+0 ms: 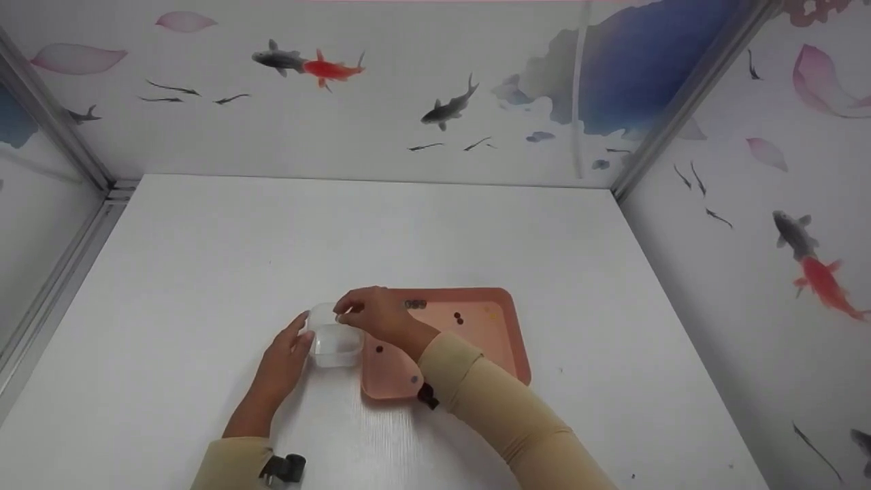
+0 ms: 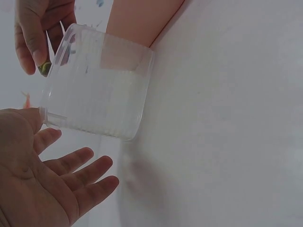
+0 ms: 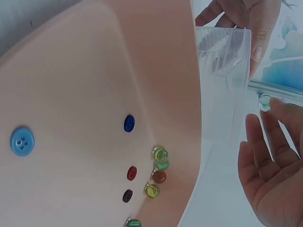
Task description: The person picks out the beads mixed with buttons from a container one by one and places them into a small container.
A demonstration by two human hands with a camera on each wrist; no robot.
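A clear plastic container (image 1: 338,354) stands just left of the orange-pink tray. My left hand (image 1: 282,364) is at its left side; in the left wrist view the thumb is at the rim of the container (image 2: 99,90), and the other fingers are spread and straight. My right hand (image 1: 378,313) is over the container's far part, pinching a small glass marble (image 3: 264,102) between thumb and fingertips. From the left wrist the marble (image 2: 45,68) looks yellow-green, held just outside the rim in that view.
The tray (image 1: 514,340) holds several glass marbles (image 3: 160,155) along one wall. Buttons also lie in it: a large light blue button (image 3: 22,141), a dark blue button (image 3: 129,123), a red button (image 3: 131,173) and a dark one. Printed wall panels (image 1: 381,136) edge the white table (image 1: 204,238).
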